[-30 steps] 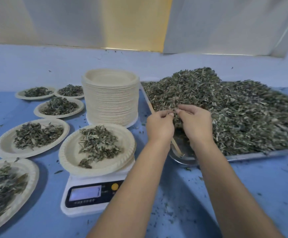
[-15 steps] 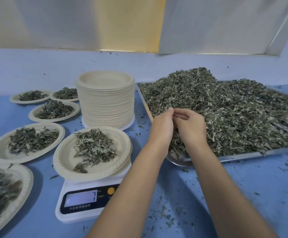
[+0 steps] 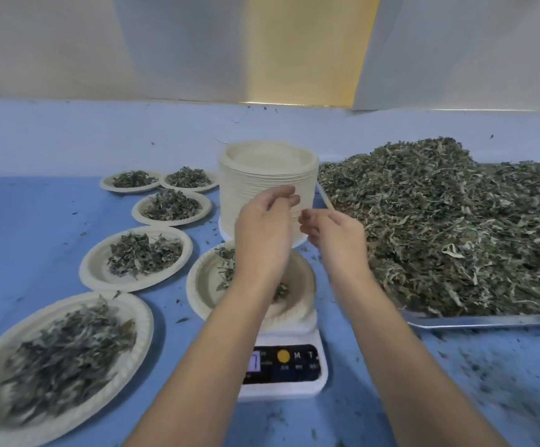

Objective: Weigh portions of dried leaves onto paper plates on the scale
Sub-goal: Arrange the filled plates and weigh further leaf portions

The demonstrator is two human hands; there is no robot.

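Once they had left the tray (image 3: 487, 320), the left hand (image 3: 263, 230) and right hand (image 3: 338, 235) hung loosely open over the plate (image 3: 201, 285) on the scale (image 3: 294, 387), likely topping it up.

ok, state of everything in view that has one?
scale: on, display lit, partly hidden by forearm
plate on scale: part filled with leaves
plate stack: upright, top plate empty
tray: heaped with leaves
five side plates: filled
left hand: above scale plate, fingers relaxed
right hand: fingers curled, contents unclear
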